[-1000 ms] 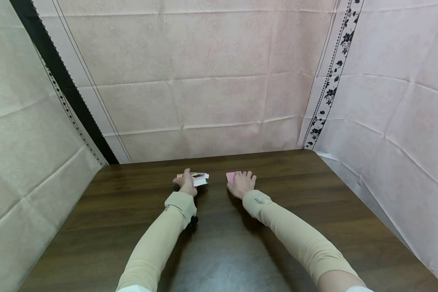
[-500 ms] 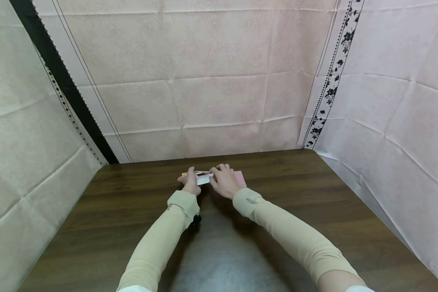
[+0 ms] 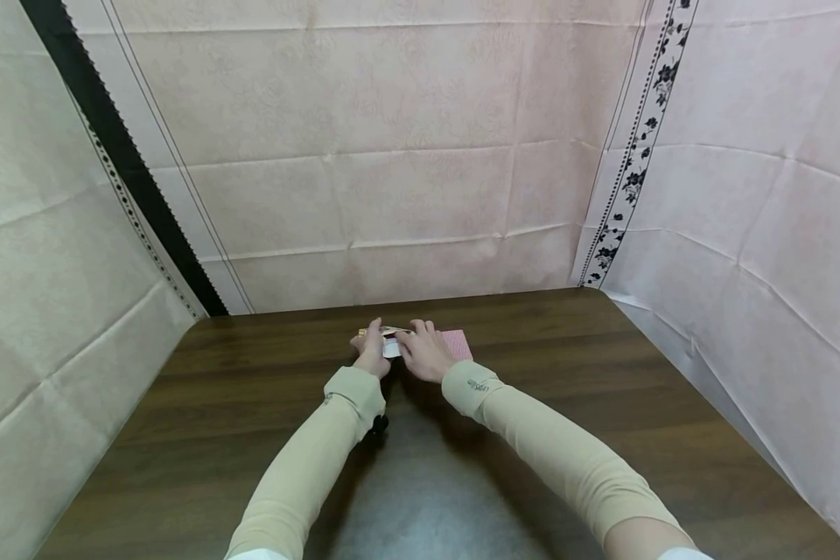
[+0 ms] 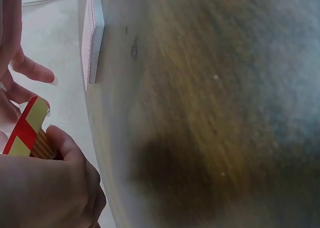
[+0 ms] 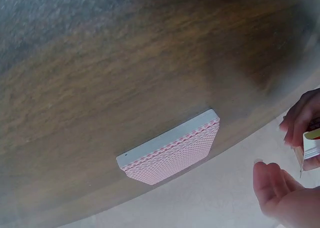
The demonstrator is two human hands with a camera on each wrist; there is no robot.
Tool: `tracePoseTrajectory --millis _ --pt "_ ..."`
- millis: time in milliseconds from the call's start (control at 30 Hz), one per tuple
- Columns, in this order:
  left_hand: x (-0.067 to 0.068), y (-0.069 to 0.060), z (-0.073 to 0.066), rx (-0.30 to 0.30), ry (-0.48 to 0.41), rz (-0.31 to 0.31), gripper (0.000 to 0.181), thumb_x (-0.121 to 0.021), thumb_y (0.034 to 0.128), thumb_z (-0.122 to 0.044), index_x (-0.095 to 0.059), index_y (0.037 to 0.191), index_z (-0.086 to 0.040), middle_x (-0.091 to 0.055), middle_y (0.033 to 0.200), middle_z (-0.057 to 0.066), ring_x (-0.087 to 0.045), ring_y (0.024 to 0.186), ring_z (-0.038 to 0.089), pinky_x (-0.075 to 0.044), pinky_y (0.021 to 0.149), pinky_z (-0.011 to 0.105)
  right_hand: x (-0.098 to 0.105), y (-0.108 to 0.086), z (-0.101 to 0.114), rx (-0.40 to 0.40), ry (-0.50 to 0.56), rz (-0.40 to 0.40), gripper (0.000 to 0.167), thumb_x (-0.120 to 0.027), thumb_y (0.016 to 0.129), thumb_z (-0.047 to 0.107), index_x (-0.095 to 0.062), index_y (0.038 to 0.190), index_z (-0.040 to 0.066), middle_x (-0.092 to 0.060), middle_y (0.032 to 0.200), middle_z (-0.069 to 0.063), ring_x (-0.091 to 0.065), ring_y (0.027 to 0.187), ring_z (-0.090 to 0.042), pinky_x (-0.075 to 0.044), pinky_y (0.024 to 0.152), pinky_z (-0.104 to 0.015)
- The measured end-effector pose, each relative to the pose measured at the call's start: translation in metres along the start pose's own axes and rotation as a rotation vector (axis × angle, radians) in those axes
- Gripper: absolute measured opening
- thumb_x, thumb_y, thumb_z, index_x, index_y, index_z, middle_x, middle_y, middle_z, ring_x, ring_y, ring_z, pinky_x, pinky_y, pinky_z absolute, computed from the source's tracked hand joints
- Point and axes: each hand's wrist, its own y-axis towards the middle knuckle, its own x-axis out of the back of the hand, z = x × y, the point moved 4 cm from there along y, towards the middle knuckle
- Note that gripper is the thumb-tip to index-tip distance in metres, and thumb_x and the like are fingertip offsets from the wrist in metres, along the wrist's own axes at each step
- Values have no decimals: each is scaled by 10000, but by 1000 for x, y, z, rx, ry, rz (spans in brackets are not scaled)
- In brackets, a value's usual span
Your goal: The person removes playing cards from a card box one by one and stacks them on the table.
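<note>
My left hand point(image 3: 372, 350) grips a small playing-card box point(image 4: 31, 130), red and yellow outside, with a striped edge. White flaps point(image 3: 392, 348) stand out at its open end, which faces right. Close by that end is my right hand point(image 3: 428, 354), its fingers loosely bent; in the right wrist view its fingertips point(image 5: 259, 164) appear apart from the box. Whether another finger touches a flap is hard to tell. A deck of cards point(image 5: 172, 153) with a pink-and-white patterned back lies flat on the table, partly behind the right hand in the head view. The box's inside is mostly hidden.
The dark wooden table point(image 3: 420, 467) ends just beyond both hands. Pale cloth point(image 3: 420, 194) hangs behind it, and more cloth hangs on the left and right sides.
My right hand has moved left from the card deck to the open end of the box, leaving the deck on the table. My left hand and box have shifted slightly right.
</note>
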Motion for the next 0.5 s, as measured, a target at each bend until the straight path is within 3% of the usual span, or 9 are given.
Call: tracePoseTrajectory --millis 133,333,500 --pt "-1 0 0 4 17 9 667 -515 960 -266 -43 1422 -177 -442 1118 14 -504 1050 168 -463 898 290 3 -1 0 9 12 -10 341 -449 1020 221 -595 1320 152 -466 1409 -186 -418 1268 -356 -419 1009 -496" --pt "3 0 -1 14 28 -8 665 -525 952 -273 -63 1421 -181 -453 1118 23 -519 1040 183 -482 828 305 7 -1 0 63 4 -95 292 -539 979 175 -664 1239 127 -555 1327 -161 -487 1168 -320 -446 982 -450" --pt "8 1 -3 26 16 -19 713 -513 957 -271 -1 1448 -195 -432 1290 82 -516 1086 209 -490 854 324 8 -2 -2 120 16 -159 238 -582 959 168 -714 1150 117 -628 1223 -118 -539 1100 -273 -480 949 -391"
